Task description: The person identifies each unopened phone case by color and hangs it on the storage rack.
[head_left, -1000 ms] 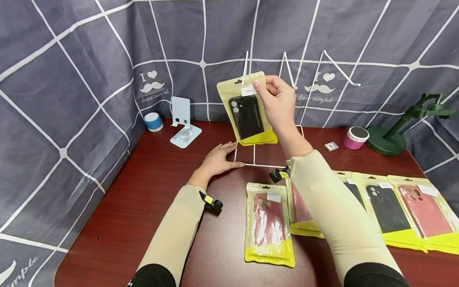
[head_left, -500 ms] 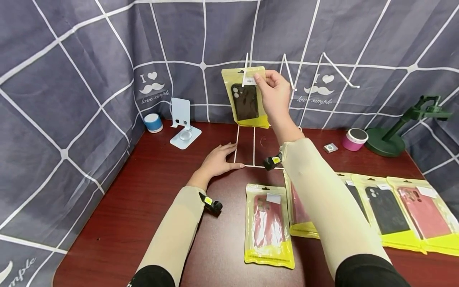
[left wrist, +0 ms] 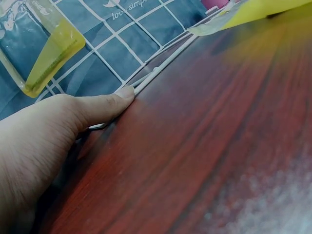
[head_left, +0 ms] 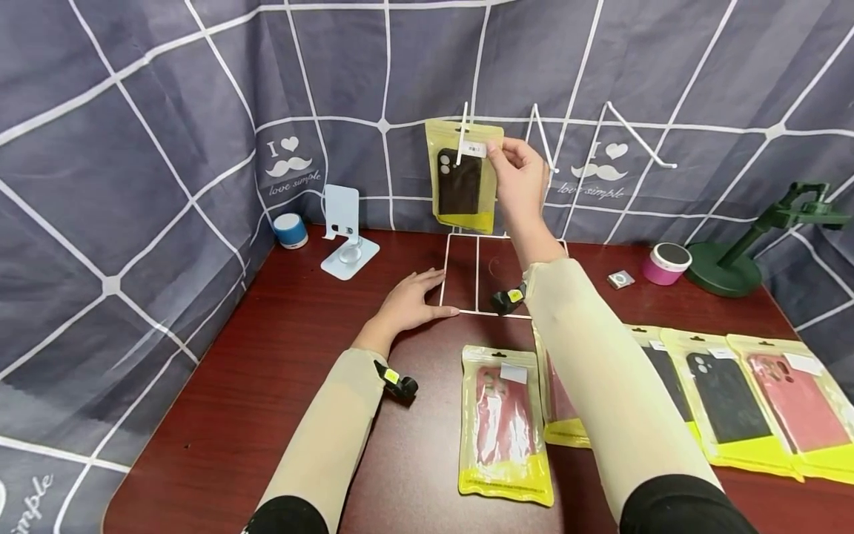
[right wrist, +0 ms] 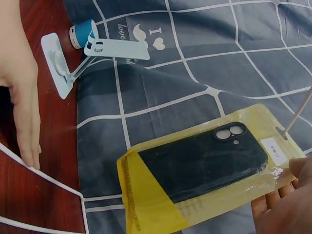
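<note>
My right hand [head_left: 523, 182] pinches the upper right edge of a yellow-edged clear pouch [head_left: 465, 220] with a black phone case [head_left: 459, 182] inside. A white wire hook [head_left: 462, 133] reaches the pouch's top; in the right wrist view its wire [right wrist: 298, 113] meets the hang hole. Low on the table, my left hand [head_left: 407, 302] lies with fingers extended against the left side of the white wire rack's base [head_left: 477, 274]. In the left wrist view, the left thumb [left wrist: 105, 106] touches the base wire.
More wire hooks [head_left: 542, 137] stick out to the right. Several pouched phone cases lie in front, including a pink one [head_left: 505, 415] and a black one [head_left: 727, 397]. Behind stand a light blue phone stand [head_left: 343, 222], a blue speaker [head_left: 290, 231], a pink speaker [head_left: 666, 265] and a green stand [head_left: 723, 267].
My right hand has raised the pouch and moved it back along the hook. The pouch hangs straighter than before. My left hand has stayed at the rack's base.
</note>
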### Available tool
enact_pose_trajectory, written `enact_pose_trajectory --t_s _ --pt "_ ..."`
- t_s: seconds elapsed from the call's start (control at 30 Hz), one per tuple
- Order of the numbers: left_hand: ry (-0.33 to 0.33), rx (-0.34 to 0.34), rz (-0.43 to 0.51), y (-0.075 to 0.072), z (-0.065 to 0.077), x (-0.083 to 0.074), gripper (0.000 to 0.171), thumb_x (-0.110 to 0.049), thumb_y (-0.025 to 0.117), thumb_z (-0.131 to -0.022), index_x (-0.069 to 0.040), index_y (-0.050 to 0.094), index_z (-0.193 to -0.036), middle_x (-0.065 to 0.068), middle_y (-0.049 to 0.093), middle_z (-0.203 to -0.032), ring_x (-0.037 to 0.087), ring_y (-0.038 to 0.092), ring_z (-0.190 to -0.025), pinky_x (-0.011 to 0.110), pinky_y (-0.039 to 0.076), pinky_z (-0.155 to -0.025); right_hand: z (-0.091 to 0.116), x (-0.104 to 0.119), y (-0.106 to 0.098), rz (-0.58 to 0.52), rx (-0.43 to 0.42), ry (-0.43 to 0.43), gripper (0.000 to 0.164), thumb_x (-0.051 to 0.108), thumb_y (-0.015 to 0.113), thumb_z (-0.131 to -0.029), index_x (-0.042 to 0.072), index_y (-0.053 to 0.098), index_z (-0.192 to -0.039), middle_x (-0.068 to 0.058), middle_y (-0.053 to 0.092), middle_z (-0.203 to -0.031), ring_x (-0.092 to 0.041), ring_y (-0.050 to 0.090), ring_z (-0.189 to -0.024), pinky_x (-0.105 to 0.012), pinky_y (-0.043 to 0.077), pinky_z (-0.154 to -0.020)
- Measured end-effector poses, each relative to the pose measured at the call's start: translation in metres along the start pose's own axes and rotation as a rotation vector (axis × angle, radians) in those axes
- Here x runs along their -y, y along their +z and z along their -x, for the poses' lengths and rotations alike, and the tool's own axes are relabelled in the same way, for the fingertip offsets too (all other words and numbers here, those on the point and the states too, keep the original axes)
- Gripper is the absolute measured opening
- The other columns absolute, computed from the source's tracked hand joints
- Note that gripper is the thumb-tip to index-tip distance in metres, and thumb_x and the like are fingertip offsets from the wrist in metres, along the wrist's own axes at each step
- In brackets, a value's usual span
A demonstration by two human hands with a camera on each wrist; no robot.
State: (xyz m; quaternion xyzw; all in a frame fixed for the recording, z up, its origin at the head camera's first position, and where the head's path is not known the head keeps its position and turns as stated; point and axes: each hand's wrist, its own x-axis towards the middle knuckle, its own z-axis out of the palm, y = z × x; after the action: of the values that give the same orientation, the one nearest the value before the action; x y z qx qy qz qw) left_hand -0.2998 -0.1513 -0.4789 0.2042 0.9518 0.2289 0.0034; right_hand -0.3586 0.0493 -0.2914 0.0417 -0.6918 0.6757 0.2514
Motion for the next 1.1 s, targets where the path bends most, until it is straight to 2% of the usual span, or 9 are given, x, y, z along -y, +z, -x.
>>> enact_pose_trajectory --t_s 0.13,0.27,0.37,0.57,0.77,1.1 --pt "0.001 -0.005 0.001 0.002 -0.001 -0.001 0.096 -0.073 0.068 -0.080 -0.020 0.042 -0.155 -0.002 0.039 -0.159 0.015 0.028 -0.149 0.033 0.014 -0.123 0.001 -0.005 -0.011 0.028 -0.020 -0.026 0.019 0.026 0.076 -0.090 0.011 0.077 -0.101 0.008 0.072 -0.085 -0.005 0.063 -0.081 -0.020 0.046 -0.076" --pt "-0.003 -0.004 0.009 0.003 -0.002 -0.001 0.096 -0.073 0.068 -0.080 -0.021 0.042 -0.155 -0.001 0.038 -0.160 0.019 0.028 -0.150 0.035 0.015 -0.123 0.005 -0.014 -0.025 -0.081 -0.044 0.003 0.011 0.023 0.077 -0.088 0.013 0.074 -0.090 0.007 0.067 -0.077 -0.008 0.061 -0.076 -0.023 0.047 -0.074" --pt "-0.001 -0.002 0.012 0.003 -0.002 -0.001 0.096 -0.074 0.067 -0.080 -0.021 0.041 -0.156 -0.001 0.038 -0.160 0.019 0.027 -0.150 0.035 0.015 -0.123 0.011 -0.024 -0.036 -0.141 -0.038 0.031 0.011 0.023 0.078 -0.087 0.013 0.074 -0.086 0.005 0.067 -0.073 -0.010 0.063 -0.073 -0.023 0.049 -0.076" --pt "0.002 -0.001 0.009 0.003 -0.001 -0.001 0.096 -0.074 0.067 -0.080 -0.020 0.042 -0.155 0.000 0.038 -0.160 0.018 0.028 -0.150 0.034 0.014 -0.123 0.026 -0.036 -0.055 -0.234 0.058 0.073 0.013 0.017 0.083 -0.083 0.007 0.076 -0.084 0.002 0.070 -0.071 -0.014 0.067 -0.071 -0.025 0.055 -0.080" --pt "0.011 -0.012 0.009 0.001 -0.001 -0.001 0.094 -0.071 0.068 -0.081 -0.018 0.043 -0.155 0.001 0.039 -0.159 0.017 0.029 -0.149 0.032 0.014 -0.123 0.036 -0.037 -0.074 -0.304 0.150 0.066 0.014 0.013 0.082 -0.084 0.002 0.076 -0.088 -0.002 0.074 -0.077 -0.015 0.071 -0.075 -0.031 0.057 -0.086" --pt "0.016 -0.015 0.008 0.003 -0.001 0.002 0.095 -0.072 0.068 -0.081 -0.017 0.043 -0.154 0.001 0.040 -0.159 0.015 0.029 -0.149 0.031 0.013 -0.123 0.058 -0.044 -0.098 -0.348 0.249 0.114 0.015 0.010 0.079 -0.088 -0.002 0.074 -0.095 -0.005 0.073 -0.082 -0.017 0.069 -0.079 -0.030 0.056 -0.084"
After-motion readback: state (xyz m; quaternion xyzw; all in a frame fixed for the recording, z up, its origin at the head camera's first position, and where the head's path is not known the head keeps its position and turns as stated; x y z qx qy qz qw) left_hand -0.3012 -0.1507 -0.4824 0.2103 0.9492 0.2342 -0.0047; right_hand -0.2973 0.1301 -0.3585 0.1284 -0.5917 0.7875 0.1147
